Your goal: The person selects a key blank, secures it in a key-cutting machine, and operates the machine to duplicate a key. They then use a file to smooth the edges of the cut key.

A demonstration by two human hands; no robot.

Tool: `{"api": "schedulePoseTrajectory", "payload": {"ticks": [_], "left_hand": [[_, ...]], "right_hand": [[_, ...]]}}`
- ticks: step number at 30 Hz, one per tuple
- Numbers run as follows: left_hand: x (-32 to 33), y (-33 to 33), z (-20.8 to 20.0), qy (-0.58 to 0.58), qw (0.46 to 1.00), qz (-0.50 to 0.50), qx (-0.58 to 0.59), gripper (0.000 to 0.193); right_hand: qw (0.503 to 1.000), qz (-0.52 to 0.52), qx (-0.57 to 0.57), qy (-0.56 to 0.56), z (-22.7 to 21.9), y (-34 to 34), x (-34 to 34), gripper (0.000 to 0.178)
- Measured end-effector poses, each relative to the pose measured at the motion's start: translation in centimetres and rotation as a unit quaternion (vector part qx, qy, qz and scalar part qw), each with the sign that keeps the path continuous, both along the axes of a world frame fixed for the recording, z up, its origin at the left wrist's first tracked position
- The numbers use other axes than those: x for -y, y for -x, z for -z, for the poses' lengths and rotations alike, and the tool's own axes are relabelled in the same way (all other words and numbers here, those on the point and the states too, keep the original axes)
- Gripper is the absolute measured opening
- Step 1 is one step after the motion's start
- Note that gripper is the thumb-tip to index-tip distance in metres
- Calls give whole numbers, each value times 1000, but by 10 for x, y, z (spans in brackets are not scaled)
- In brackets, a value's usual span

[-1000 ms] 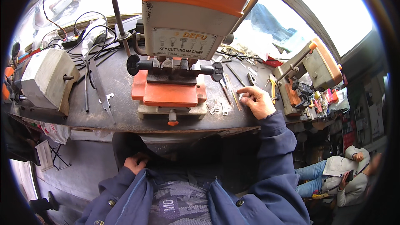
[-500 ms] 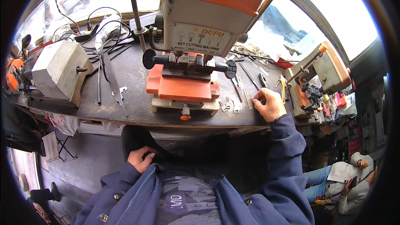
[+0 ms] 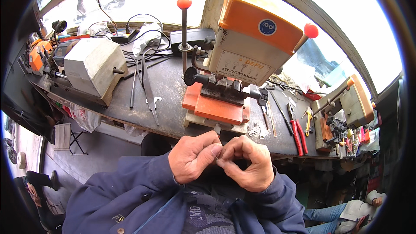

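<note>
In front of my chest, my left hand (image 3: 193,156) and my right hand (image 3: 248,163) meet with fingertips nearly touching. Both are closed in a pinch. Between the fingertips shows a thin, wire-like piece (image 3: 216,156), too fine for its kind to be told; the fingers hide most of it. Just beyond the hands stands the orange and beige key cutting machine (image 3: 253,43), with its orange base (image 3: 216,106) and black clamp knobs. To the right of that base, several small metal key pieces (image 3: 255,130) lie on the bench.
Red-handled pliers (image 3: 299,136) and slim files (image 3: 281,110) lie on the dark bench (image 3: 167,82). A second key machine (image 3: 346,104) stands right; a grey boxy machine (image 3: 93,67) stands left. A long blade-like tool (image 3: 148,86) lies between machines. Another person (image 3: 346,216) is at lower right.
My left hand has risen from my lap, and my right hand has left the bench; they now meet before my chest. The view has turned, shifting the machines rightward. The red-handled pliers are now visible.
</note>
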State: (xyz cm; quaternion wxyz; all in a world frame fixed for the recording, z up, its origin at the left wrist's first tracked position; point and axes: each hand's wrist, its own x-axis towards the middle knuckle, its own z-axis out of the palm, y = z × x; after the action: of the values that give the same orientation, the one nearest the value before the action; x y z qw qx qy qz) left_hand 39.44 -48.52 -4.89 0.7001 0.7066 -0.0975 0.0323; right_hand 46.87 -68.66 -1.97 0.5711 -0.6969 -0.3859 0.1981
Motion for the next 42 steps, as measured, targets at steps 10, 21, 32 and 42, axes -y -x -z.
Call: {"api": "schedulePoseTrajectory", "payload": {"ticks": [10, 21, 32, 42], "left_hand": [[0, -15, 5, 5, 996, -65, -63, 29], [-101, -94, -62, -22, 915, -351, 198, 50], [-103, -109, -53, 93, 953, -237, 162, 63], [-90, -66, -32, 9, 909, -334, 247, 31]], "right_hand": [[940, 43, 337, -44, 6, -4, -22, 29], [872, 258, 405, -89, -2, -71, -11, 16], [823, 245, 512, -34, 3, -84, -23, 22], [851, 219, 478, 1, 3, -78, -37, 24]]}}
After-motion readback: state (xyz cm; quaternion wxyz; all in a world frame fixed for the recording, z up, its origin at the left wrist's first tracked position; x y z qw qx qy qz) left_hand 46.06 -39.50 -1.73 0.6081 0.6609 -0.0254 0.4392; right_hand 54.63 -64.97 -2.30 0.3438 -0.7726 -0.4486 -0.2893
